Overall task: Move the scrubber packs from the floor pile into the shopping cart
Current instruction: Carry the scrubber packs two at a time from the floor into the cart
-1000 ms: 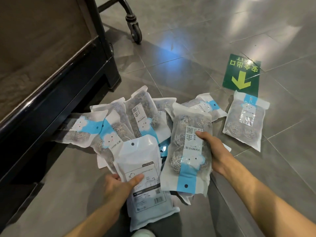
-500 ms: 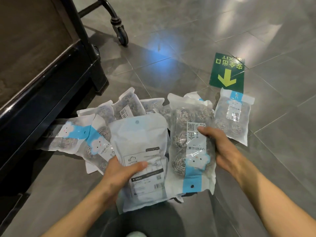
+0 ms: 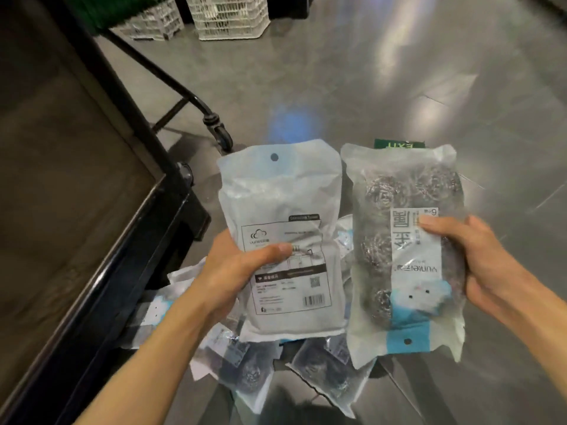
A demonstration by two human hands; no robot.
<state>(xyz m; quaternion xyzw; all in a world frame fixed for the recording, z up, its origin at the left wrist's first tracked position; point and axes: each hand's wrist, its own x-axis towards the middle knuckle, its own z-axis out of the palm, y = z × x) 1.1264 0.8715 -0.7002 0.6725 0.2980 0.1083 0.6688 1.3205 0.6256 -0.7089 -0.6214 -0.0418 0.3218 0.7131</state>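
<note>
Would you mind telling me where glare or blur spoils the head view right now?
Head view: bright glare streaks the floor upper right; a blue flare sits by the cart wheel; the right hand is slightly motion-blurred; floor packs lie in shadow.

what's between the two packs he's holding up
Only a narrow gap: the left pack and right pack don't touch. Head view shows floor-pile packs through it.

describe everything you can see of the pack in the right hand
The pack is a clear, glossy plastic bag of steel-wool balls, with a white label strip and a pale blue band with a cloud face. It is held upright above the floor but inverted, its print upside down and its hang hole at the bottom. The right hand grips its right edge, thumb across the label.
</note>
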